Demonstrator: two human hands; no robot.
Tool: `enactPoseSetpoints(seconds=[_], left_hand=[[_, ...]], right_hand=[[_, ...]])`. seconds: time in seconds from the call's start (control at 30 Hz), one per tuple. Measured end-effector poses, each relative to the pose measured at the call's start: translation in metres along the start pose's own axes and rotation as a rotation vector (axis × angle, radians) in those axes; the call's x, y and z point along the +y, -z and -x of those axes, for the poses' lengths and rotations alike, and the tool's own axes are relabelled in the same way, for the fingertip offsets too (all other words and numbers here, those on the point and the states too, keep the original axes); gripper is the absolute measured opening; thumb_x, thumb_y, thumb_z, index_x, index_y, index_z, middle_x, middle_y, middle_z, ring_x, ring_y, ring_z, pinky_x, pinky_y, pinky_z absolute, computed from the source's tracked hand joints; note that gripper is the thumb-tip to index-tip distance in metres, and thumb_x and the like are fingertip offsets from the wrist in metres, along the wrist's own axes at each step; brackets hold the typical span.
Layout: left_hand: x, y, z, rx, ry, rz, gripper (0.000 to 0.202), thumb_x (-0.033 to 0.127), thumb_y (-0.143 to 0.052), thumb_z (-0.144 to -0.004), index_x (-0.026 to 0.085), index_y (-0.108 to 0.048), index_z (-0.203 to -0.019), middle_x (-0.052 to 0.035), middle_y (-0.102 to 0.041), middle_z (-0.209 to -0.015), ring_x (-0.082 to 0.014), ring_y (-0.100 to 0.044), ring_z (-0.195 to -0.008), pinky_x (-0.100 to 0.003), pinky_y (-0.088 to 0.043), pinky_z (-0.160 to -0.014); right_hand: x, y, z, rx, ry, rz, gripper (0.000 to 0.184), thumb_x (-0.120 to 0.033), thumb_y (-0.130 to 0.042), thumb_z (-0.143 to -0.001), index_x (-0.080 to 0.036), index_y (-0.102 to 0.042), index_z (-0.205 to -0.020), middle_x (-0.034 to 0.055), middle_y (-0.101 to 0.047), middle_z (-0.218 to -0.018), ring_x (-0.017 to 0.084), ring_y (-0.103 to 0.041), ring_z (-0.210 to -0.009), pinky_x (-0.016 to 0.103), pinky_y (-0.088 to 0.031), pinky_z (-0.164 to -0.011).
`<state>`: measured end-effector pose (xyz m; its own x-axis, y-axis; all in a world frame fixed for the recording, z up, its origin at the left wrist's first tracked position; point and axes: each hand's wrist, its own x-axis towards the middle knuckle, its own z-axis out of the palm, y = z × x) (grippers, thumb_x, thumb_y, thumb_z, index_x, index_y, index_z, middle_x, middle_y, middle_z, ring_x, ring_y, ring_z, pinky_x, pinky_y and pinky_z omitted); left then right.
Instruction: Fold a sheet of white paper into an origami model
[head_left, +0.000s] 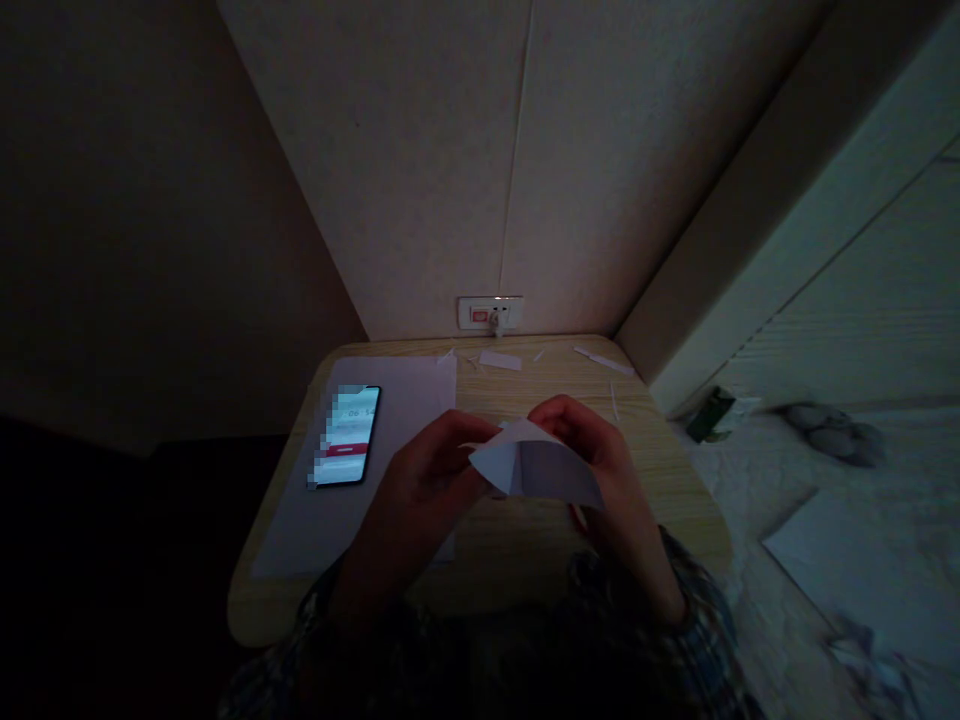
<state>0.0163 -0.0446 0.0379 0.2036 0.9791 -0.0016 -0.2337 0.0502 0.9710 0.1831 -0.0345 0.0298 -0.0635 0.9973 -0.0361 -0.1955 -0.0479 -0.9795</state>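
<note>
Between my two hands, above the small wooden table (645, 460), is a folded piece of white paper (555, 470) with a crease near its left side. My left hand (431, 480) is closed on the paper's left end, its fingers partly behind it. My right hand (592, 450) grips the right part, fingers curled over the far edge. Under my right hand shows a bit of something red (579, 518), mostly hidden. A lit phone (349, 437) lies to the left on a white sheet of paper (409, 390).
Narrow paper scraps (500, 360) lie along the table's far edge, with more strips at the right. A wall socket (490, 313) with a plug sits just behind. On the right are a green box (710, 414), grey slippers (836, 432) and a large white sheet (862, 560).
</note>
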Motion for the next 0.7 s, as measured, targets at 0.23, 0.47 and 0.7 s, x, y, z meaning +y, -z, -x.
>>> enactPoseSetpoints(seconds=[0.23,0.47,0.7], left_hand=[[0.005,-0.001,0.001,0.004,-0.06,-0.183,0.015,0.01,-0.074,-0.076,0.023,-0.08,-0.078,-0.0026,-0.079,-0.102,-0.0156,-0.072,-0.095,-0.019,-0.054,-0.083],[0.006,-0.005,0.004,0.101,0.022,-0.165,0.01,0.014,-0.076,-0.076,0.022,-0.079,-0.081,0.0,-0.081,-0.082,-0.0168,-0.076,-0.079,-0.02,-0.055,-0.068],[0.017,-0.017,0.009,0.243,0.091,-0.109,0.02,0.022,-0.083,-0.071,0.023,-0.072,-0.087,0.0017,-0.082,-0.086,-0.0151,-0.077,-0.075,-0.018,-0.056,-0.065]], right_hand=[[-0.003,-0.006,0.001,0.035,0.052,0.008,0.033,-0.049,-0.077,-0.076,-0.022,-0.059,-0.074,-0.0046,-0.058,-0.063,0.011,-0.052,-0.054,0.022,-0.04,-0.05],[-0.009,-0.007,0.0,0.027,0.085,0.103,0.026,-0.043,-0.079,-0.077,-0.021,-0.064,-0.076,-0.0029,-0.063,-0.065,0.012,-0.056,-0.06,0.023,-0.042,-0.054],[-0.007,0.0,0.001,0.008,0.13,0.132,0.023,-0.038,-0.08,-0.078,-0.021,-0.066,-0.072,-0.0037,-0.063,-0.062,0.011,-0.054,-0.056,0.023,-0.04,-0.051]])
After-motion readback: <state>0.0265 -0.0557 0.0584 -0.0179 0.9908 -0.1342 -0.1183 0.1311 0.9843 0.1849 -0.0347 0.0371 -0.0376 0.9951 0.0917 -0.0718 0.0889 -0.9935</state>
